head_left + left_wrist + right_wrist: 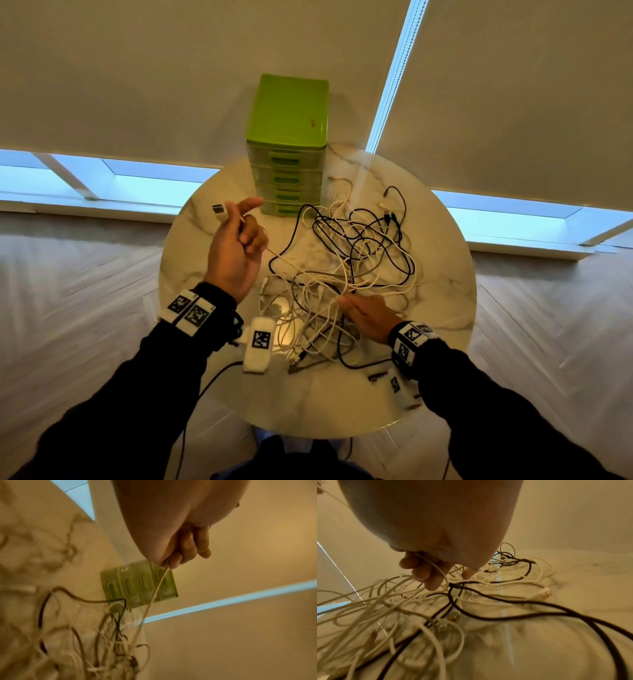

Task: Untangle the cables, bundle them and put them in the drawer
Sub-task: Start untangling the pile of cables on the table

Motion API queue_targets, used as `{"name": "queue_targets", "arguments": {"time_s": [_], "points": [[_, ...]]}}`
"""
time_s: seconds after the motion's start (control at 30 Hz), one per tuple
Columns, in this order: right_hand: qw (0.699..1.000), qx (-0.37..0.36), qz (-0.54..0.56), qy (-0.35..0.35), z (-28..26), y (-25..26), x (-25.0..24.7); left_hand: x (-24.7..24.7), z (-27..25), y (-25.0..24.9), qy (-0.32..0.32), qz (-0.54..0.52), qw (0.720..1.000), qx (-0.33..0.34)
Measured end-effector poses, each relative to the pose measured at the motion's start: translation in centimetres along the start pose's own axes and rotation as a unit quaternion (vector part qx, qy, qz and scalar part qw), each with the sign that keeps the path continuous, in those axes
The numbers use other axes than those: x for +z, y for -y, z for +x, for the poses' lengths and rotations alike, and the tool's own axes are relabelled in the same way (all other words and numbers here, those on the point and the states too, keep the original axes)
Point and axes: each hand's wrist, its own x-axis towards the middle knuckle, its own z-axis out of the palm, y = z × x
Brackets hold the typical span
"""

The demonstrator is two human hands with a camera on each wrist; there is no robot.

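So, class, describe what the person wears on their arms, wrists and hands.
Both arms are in long black sleeves. Each wrist carries a black strap with white blocks printed with square black-and-white marker patterns: left wristband, right wristband. The left hand and right hand are bare, with no gloves. No rings are visible.

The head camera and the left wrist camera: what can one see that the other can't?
Only the head view shows the right hand on the cable tangle, the round table's edge and the drawer unit's green top. Only the left wrist view shows, close up, the fingers curled round the white cable. Both show the left hand, that cable, the drawers and the tangle.
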Motion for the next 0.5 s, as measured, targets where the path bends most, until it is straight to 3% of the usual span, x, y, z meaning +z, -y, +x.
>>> {"name": "queue_targets", "arguments": {"time_s": [0.07, 0.1, 0.17, 0.23, 0.33, 0.43, 0.5], "points": [[0.995, -0.001, -0.086, -0.043, 0.5, 0.5, -1.1, -0.2, -0.6, -0.4, 0.027, 0.176, 0.983, 0.034], [0.991, -0.005, -0.091, -0.096, 1.0, 1.1, -1.7, -0.1, -1.2, -0.1, 0.044, 0.288, 0.956, 0.041], [0.979, -0.015, -0.033, -0.201, 1.9, 2.5, -2.8, 0.0, -2.3, 1.4, 0.084, 0.433, 0.897, 0.005], [0.972, -0.071, 0.002, -0.225, 2.5, 4.7, -3.3, 0.0, -3.2, 3.1, 0.097, 0.457, 0.881, -0.076], [0.970, -0.150, -0.038, -0.190, 1.7, 8.4, -3.2, 0.3, -4.1, 4.6, 0.067, 0.410, 0.899, -0.142], [0.971, -0.167, -0.114, -0.127, 0.5, 9.6, -2.3, 1.1, -3.8, 4.9, 0.050, 0.305, 0.939, -0.147], [0.975, -0.173, -0.104, -0.088, -0.1, 9.5, -1.7, 1.9, -3.4, 4.8, 0.044, 0.235, 0.961, -0.138]]}}
